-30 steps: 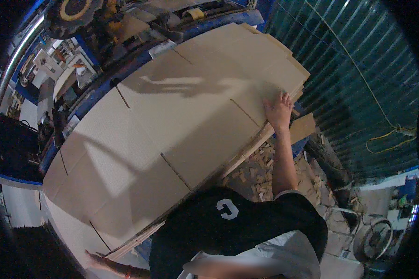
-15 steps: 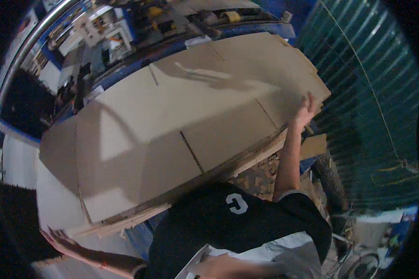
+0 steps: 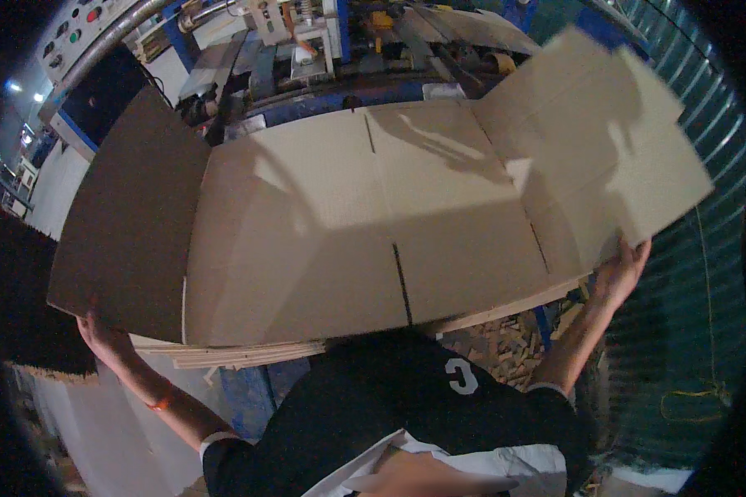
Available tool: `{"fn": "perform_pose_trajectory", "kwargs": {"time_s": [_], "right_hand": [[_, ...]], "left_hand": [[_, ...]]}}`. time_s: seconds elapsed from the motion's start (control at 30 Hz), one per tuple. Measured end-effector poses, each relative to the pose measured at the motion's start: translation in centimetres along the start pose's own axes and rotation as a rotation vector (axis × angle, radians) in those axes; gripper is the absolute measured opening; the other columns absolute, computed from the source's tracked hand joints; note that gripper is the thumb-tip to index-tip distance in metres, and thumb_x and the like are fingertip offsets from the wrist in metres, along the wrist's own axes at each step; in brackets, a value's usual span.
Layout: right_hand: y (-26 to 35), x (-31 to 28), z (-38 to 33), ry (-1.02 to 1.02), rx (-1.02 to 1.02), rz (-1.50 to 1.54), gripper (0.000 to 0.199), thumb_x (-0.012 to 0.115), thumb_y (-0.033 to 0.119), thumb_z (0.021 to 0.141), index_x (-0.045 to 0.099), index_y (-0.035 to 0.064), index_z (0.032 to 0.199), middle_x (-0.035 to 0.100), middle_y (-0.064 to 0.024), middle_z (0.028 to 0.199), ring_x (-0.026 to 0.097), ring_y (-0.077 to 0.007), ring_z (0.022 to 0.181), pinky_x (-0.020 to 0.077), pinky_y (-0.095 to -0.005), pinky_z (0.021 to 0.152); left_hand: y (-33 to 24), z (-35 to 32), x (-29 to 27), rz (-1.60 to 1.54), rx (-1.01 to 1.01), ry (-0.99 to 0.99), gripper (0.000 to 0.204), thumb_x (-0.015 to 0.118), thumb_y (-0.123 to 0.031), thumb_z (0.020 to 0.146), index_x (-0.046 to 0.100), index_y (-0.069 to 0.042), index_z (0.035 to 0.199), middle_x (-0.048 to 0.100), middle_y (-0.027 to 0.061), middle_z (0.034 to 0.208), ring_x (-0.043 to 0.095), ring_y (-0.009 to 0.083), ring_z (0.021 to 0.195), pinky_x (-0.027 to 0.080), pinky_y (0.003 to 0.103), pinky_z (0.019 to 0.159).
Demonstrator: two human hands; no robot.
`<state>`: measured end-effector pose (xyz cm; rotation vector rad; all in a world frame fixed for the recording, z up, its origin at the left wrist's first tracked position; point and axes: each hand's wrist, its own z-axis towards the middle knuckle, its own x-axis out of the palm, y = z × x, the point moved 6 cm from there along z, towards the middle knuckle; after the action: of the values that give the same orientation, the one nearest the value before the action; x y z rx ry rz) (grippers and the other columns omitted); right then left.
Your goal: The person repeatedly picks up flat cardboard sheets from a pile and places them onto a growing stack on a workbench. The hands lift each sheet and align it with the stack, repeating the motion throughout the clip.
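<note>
A large brown cardboard sheet (image 3: 331,273), slotted and creased, lies across a stack of similar sheets (image 3: 249,354) in front of me. Both of its end panels are bent upward along the creases. At the lower corner of the dark left panel (image 3: 133,215), my left hand (image 3: 101,338) is closed on the edge, its fingers partly hidden behind the board. My right hand (image 3: 623,275) grips the near edge of the raised right panel (image 3: 630,157), the thumb side showing. Shadows fall over the middle of the sheet.
Beyond the cardboard stands a machine with a blue frame (image 3: 307,103) and rollers. A control panel with buttons (image 3: 79,37) is at the upper left. Green corrugated sheeting (image 3: 680,331) rises on the right. Cardboard scraps (image 3: 489,348) litter the floor below the stack.
Both end panels have come up from lying nearly flat. My right hand has moved outward and nearer, onto the right panel's edge; my left hand has risen with the left panel. The view has turned.
</note>
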<state>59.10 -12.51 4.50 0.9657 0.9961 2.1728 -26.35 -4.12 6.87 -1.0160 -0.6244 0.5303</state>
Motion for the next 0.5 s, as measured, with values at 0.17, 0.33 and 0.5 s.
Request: {"fn": "perform_pose_trajectory", "kwargs": {"time_s": [0.17,0.33,0.5], "right_hand": [[1.2,5.4,-13.1,0.288,0.146,-0.416,0.026,0.056,0.002,0.081,0.055,0.001,0.107,0.058,-0.0112,0.111,0.054,-0.0246,0.105,0.043,-0.0388,0.088],[-0.9,12.6,-19.7,1.342,-0.551,-0.739,0.028,0.056,0.001,0.075,0.061,0.0104,0.101,0.06,-0.0083,0.113,0.053,-0.029,0.111,0.0405,-0.0427,0.095],[-2.0,14.0,-18.9,1.452,-0.541,-0.792,0.034,0.057,0.002,0.073,0.061,0.0114,0.105,0.056,-0.0073,0.12,0.049,-0.0286,0.115,0.0371,-0.0438,0.098]], "left_hand": [[1.4,-11.6,2.9,0.213,0.076,0.207,0.037,0.058,-0.006,0.081,0.051,0.0,0.116,0.053,0.0119,0.115,0.05,0.0211,0.104,0.042,0.033,0.088],[2.5,-20.6,14.9,1.011,0.597,1.185,0.059,0.056,0.002,0.07,0.05,-0.015,0.126,0.04,0.0131,0.136,0.036,0.0333,0.126,0.022,0.047,0.106],[3.3,-22.1,18.5,1.049,0.671,1.321,0.056,0.057,-0.008,0.072,0.05,-0.018,0.126,0.037,0.0116,0.139,0.033,0.0335,0.129,0.024,0.048,0.106]]}}
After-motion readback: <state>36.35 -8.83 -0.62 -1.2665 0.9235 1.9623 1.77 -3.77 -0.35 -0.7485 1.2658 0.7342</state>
